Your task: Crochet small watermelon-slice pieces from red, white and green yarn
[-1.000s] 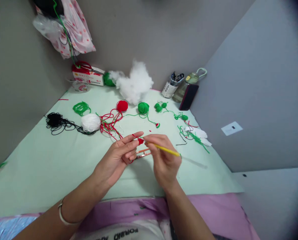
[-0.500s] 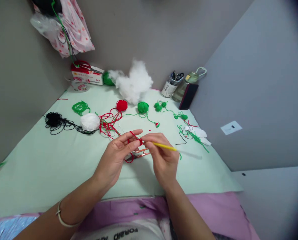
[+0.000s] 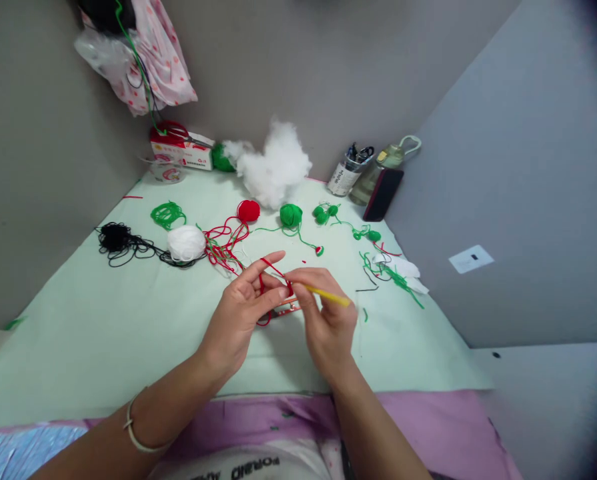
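Note:
My left hand [image 3: 245,303] pinches a small piece of red crochet work [image 3: 289,289] between thumb and fingers, and red yarn [image 3: 262,280] runs over its raised index finger. In my right hand [image 3: 325,320] is a crochet hook with a yellow handle [image 3: 331,295], gripped like a pencil. The hook's tip meets the red work, though the fingers partly hide the stitches. Beneath both hands a small pair of scissors [image 3: 285,308] lies on the table, mostly covered. A red yarn ball [image 3: 248,211] with tangled strands sits farther back.
White stuffing [image 3: 273,167] is heaped at the back wall. A white yarn ball [image 3: 185,243] and black yarn [image 3: 115,237] lie left, a green ball [image 3: 291,215] centrally. Green scraps [image 3: 398,279] lie right, below a phone [image 3: 384,193], bottle [image 3: 391,155] and pen cup [image 3: 345,175].
The view has shifted slightly, moving the scene to the right. My left index finger is raised a little more, and the red yarn stretches more visibly from it to the hook.

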Available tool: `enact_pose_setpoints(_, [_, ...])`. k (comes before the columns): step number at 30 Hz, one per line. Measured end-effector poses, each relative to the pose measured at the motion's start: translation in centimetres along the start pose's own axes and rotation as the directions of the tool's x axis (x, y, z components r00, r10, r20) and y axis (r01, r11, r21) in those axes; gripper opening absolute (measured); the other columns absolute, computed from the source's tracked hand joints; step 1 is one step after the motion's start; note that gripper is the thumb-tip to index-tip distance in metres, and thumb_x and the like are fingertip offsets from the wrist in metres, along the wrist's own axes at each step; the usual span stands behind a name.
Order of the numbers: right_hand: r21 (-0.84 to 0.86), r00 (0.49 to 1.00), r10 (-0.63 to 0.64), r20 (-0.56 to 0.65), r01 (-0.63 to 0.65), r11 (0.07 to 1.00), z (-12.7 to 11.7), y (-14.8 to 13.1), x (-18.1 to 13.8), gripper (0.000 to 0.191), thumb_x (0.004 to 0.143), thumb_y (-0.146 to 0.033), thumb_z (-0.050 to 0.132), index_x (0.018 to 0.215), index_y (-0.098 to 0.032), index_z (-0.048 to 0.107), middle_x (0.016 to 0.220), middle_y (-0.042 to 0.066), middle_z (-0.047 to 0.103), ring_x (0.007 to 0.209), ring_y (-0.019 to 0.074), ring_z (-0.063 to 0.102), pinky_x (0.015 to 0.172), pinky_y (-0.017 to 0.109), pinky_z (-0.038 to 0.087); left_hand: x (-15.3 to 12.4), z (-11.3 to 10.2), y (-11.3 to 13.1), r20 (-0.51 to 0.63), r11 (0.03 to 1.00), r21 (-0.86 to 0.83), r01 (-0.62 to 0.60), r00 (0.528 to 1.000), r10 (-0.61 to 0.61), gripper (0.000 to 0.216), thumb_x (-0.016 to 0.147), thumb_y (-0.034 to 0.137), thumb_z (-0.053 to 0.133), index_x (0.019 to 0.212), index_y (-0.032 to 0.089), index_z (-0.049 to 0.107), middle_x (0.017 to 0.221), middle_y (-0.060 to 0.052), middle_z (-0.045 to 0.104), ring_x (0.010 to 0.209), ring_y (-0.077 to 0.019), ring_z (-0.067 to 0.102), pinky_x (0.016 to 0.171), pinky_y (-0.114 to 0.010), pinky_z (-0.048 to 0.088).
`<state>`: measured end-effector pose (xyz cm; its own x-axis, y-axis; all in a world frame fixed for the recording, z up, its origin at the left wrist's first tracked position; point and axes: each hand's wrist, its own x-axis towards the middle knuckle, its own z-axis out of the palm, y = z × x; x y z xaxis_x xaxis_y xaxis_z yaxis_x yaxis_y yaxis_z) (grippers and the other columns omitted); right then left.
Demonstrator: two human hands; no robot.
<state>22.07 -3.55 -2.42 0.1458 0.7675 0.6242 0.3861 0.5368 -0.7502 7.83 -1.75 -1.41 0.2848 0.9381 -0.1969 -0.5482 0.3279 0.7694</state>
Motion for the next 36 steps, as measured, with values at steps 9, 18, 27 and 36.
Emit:
enact_pose_setpoints(9, [0.33,0.975,0.218,0.043,-0.22,0.918,-0.9,0.0,0.4,0.015,0.101,-0.027,0.064,0.098,-0.027,0.079,0.093,0.002,0.08,0.076,0.0154,0.073,0.071,0.03,0.06,0.2,-0.8,0.8,0.122,0.989,0.01,0.146,0.982,-0.147,0.038,0.082,0.025,0.086,0.12,0.022,0.08,0.083,0.001,0.075,0.071,-0.0077,0.062,0.074,-0.019,0.047])
enact_pose_setpoints(18, [-0.139,0.968,-0.212,0.133,0.23,0.963,-0.9,-0.5,-0.6,0.026,0.101,-0.013,0.056,0.117,-0.026,0.072,0.101,0.006,0.078,0.088,0.0185,0.075,0.079,0.033,0.062,-0.2,-0.6,0.5,0.015,0.998,0.062,-0.03,0.999,0.03,0.044,0.079,0.023,0.089,0.122,0.025,0.079,0.075,0.004,0.072,0.073,-0.0092,0.063,0.077,-0.019,0.049])
enact_pose_setpoints(27, [0.201,0.996,0.091,0.006,-0.09,0.976,-1.2,-0.4,0.1,0.021,0.103,-0.02,0.057,0.104,-0.027,0.077,0.093,0.002,0.075,0.073,0.0144,0.07,0.068,0.03,0.059,0.4,-1.1,0.2,0.098,0.97,-0.121,0.21,0.975,-0.199,0.037,0.078,0.023,0.089,0.114,0.017,0.083,0.077,0.0,0.071,0.067,-0.0078,0.062,0.071,-0.018,0.054])
enact_pose_setpoints(36, [0.069,0.997,-0.002,0.073,-0.003,0.998,-0.6,-0.4,0.0,0.021,0.1,-0.015,0.062,0.106,-0.027,0.077,0.095,0.003,0.079,0.089,0.0171,0.074,0.081,0.033,0.06,-0.1,-0.3,0.2,0.067,0.997,0.065,0.05,0.996,-0.054,0.036,0.079,0.025,0.089,0.114,0.022,0.082,0.088,-0.002,0.079,0.081,-0.0119,0.068,0.08,-0.021,0.051])
